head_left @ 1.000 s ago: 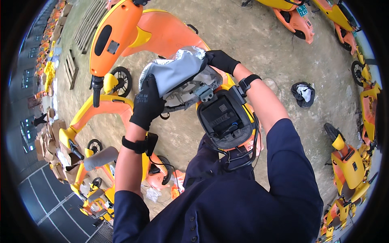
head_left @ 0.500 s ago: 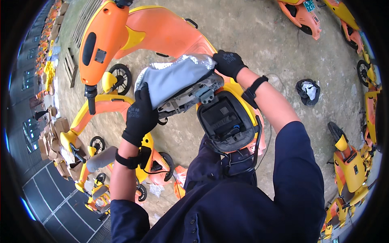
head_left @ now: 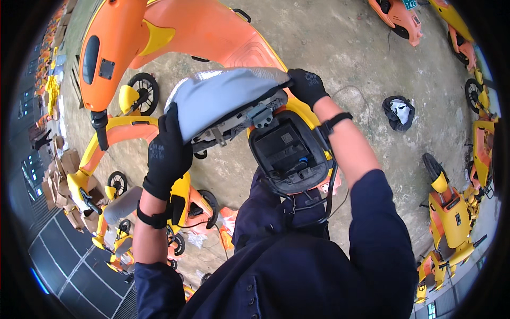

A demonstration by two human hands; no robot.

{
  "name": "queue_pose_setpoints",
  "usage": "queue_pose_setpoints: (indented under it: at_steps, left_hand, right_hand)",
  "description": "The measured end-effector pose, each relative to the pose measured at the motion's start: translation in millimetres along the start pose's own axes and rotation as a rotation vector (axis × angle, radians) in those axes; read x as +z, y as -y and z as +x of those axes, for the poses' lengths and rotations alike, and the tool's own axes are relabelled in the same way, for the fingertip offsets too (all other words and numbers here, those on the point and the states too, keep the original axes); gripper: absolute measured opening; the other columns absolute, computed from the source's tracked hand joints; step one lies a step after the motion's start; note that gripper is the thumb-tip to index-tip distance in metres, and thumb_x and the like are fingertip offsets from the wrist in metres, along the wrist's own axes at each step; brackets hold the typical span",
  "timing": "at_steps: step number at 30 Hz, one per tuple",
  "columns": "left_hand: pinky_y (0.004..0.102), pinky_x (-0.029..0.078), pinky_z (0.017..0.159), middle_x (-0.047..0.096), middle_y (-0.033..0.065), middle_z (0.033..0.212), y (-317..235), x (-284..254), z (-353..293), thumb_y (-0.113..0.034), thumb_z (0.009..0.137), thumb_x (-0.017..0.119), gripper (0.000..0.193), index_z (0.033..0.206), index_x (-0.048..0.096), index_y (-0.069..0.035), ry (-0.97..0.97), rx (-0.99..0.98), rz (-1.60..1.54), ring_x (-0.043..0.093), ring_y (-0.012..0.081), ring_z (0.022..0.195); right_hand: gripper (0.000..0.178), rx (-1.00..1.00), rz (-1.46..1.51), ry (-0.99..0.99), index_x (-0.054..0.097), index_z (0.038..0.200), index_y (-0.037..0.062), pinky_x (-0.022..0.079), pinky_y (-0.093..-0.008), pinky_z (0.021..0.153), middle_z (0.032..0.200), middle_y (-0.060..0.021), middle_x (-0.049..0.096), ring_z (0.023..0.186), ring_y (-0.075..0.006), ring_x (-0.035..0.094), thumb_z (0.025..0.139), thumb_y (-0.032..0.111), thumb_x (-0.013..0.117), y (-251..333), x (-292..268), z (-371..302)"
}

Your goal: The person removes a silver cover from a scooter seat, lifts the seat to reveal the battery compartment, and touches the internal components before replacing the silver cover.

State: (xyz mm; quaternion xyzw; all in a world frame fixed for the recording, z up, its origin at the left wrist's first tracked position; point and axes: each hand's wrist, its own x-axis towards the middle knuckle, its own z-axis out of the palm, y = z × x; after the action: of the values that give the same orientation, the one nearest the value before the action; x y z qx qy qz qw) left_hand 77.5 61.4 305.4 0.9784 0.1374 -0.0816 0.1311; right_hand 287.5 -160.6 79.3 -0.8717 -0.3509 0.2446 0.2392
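Note:
A silver-grey seat cover (head_left: 228, 93) is stretched over the raised seat of an orange and yellow scooter (head_left: 204, 26). The seat's underside (head_left: 226, 127), with its metal hinge (head_left: 260, 115), shows below the cover's dark hem. My left hand (head_left: 169, 151), in a black glove, grips the cover's left end, its fingers partly behind the fabric. At the right end, my black-gloved right hand (head_left: 308, 87) is closed on the cover's edge. Under the seat, the black storage compartment (head_left: 287, 151) lies exposed, with a dark box-like part and a blue connector inside.
A dark crumpled bag with white material (head_left: 398, 112) lies on the concrete floor to the right. Other scooters stand at right (head_left: 451, 218) and left (head_left: 130, 127). Cardboard boxes (head_left: 66, 170) are heaped at the far left. A black rear rack (head_left: 311, 215) is close to my legs.
The cover now reaches lower over the seat's right end, its hem drawn straighter by my right hand. The scooter and both hands appear shifted slightly left in the view.

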Motion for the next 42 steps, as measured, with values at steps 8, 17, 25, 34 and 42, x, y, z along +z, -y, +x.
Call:
queue_pose_setpoints:
  at_steps: [8, 17, 25, 34, 42]
  left_hand:
    - [0.0464, 0.046, 0.061, 0.042, 0.0296, 0.115, 3, 10, -3, -0.002, 0.061, 0.058, 0.077, 0.130, 0.023, 0.000, -0.012, -0.011, 0.006, 0.056, 0.0431, 0.078]
    - [0.0426, 0.045, 0.077, 0.039, 0.0261, 0.125, 16, 16, -14, -0.008, 0.067, 0.060, 0.076, 0.133, 0.023, -0.004, -0.037, -0.035, -0.111, 0.052, 0.0418, 0.095]
    - [0.0387, 0.040, 0.089, 0.048, 0.0195, 0.119, 37, 57, -32, -0.014, 0.062, 0.069, 0.070, 0.126, 0.041, -0.007, -0.465, 0.037, -0.264, 0.049, 0.0349, 0.106]
    - [0.0327, 0.047, 0.080, 0.045, 0.0198, 0.118, 26, 139, -82, -0.023, 0.071, 0.070, 0.068, 0.127, 0.037, -0.003, -0.681, -0.524, -0.866, 0.053, 0.0287, 0.100]
    - [0.0279, 0.047, 0.055, 0.060, 0.0069, 0.095, 80, 128, -65, -0.031, 0.084, 0.055, 0.039, 0.110, 0.051, -0.002, -0.339, -0.298, -2.261, 0.057, 0.0142, 0.063]
  right_hand:
    - [0.023, -0.008, -0.131, 0.043, 0.056, 0.094, 0.0130, 0.047, -0.0419, 0.070, 0.089, -0.0144, 0.060, 0.084, -0.0319, 0.059, 0.079, 0.030, 0.052, 6, 1, -12]
    - [0.052, 0.070, -0.391, 0.420, 0.042, 0.124, 0.0086, 0.043, -0.0411, 0.085, 0.109, -0.0202, 0.054, 0.105, -0.0322, 0.051, 0.079, 0.030, 0.053, 41, -81, -34]
    - [0.052, -0.932, -0.147, -0.266, 0.049, 0.116, 0.0094, 0.029, -0.0441, 0.098, 0.124, -0.0173, 0.043, 0.116, -0.0348, 0.039, 0.074, 0.036, 0.064, 229, -107, -44]
    - [0.066, -0.935, -0.410, -0.107, 0.050, 0.117, 0.0128, 0.030, -0.0449, 0.099, 0.123, -0.0199, 0.042, 0.119, -0.0400, 0.034, 0.058, 0.030, 0.076, 237, -84, -22]
    - [0.064, -0.874, -0.464, -0.116, 0.050, 0.115, 0.0138, 0.031, -0.0449, 0.097, 0.121, -0.0205, 0.044, 0.117, -0.0399, 0.034, 0.059, 0.030, 0.075, 233, -87, -25]
